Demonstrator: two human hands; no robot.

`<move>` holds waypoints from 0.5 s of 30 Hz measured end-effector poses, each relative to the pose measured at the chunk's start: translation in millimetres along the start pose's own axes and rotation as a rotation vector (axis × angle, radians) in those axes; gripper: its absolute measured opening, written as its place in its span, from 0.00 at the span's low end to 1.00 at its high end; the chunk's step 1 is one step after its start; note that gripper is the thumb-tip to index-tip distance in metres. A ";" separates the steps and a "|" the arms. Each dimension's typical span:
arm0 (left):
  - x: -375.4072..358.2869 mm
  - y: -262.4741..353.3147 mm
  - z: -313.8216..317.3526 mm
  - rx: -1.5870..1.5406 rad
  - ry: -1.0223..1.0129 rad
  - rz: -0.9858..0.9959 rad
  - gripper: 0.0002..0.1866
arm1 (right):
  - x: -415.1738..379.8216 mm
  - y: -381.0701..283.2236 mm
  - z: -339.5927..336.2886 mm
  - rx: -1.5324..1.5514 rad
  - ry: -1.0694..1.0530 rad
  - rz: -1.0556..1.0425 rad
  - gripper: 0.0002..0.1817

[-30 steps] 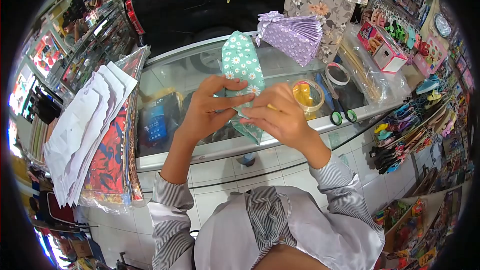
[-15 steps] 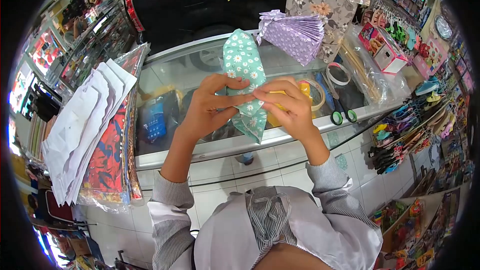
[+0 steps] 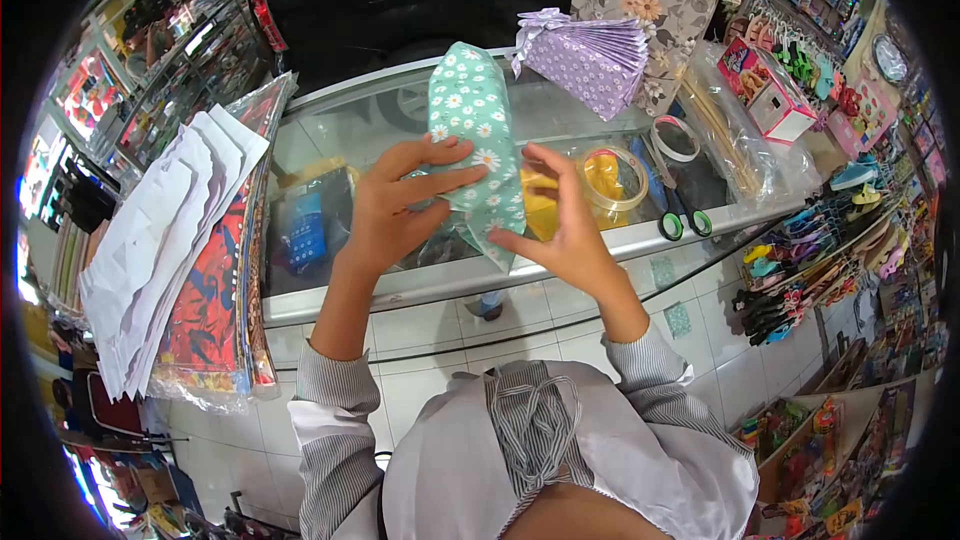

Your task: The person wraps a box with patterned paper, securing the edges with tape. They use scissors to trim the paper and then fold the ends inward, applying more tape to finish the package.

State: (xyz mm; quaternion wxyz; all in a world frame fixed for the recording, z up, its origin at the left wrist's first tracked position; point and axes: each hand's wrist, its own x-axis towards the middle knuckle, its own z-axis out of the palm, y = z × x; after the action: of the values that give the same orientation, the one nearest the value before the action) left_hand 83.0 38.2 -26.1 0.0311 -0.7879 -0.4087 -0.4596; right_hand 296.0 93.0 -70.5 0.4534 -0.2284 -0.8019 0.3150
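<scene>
A green parcel in daisy-print wrapping paper [image 3: 470, 100] stands tilted over the glass counter, its lower end a loose, folded flap. My left hand [image 3: 405, 202] grips it from the left, fingers laid across its front. On the other side my right hand [image 3: 575, 232] has thumb and fingers spread apart. Its thumb tip touches the lower flap, while the index fingertip is near the parcel's right edge. The parcel's contents are hidden by the paper.
On the glass counter [image 3: 340, 120] are tape rolls [image 3: 641, 180], green-handled scissors [image 3: 686, 215], a purple pleated paper package [image 3: 590, 60], a brown floral package [image 3: 640, 5] and a pink box [image 3: 765, 90]. White paper sheets [image 3: 150, 260] lie at left. Behind stands a black car [image 3: 380, 0].
My right hand has opened and moved down and right from its pinch at the parcel's middle. The parcel has shifted slightly up and left, with my left hand moving left too.
</scene>
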 end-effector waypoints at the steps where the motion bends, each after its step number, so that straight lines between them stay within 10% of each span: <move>1: -2.9 -0.4 -2.2 0.048 0.021 0.017 0.26 | -1.1 -3.5 2.4 0.003 -0.008 0.041 0.49; 15: -54.7 24.9 15.3 0.277 0.372 -0.368 0.31 | 8.0 -23.1 29.7 0.127 0.158 -0.018 0.34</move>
State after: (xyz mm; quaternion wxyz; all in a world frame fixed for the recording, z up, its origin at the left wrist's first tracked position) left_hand 97.2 -5.5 -67.7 0.1288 -0.5910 -0.5909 -0.5338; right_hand 264.4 73.2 -61.0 0.5318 -0.2160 -0.7440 0.3421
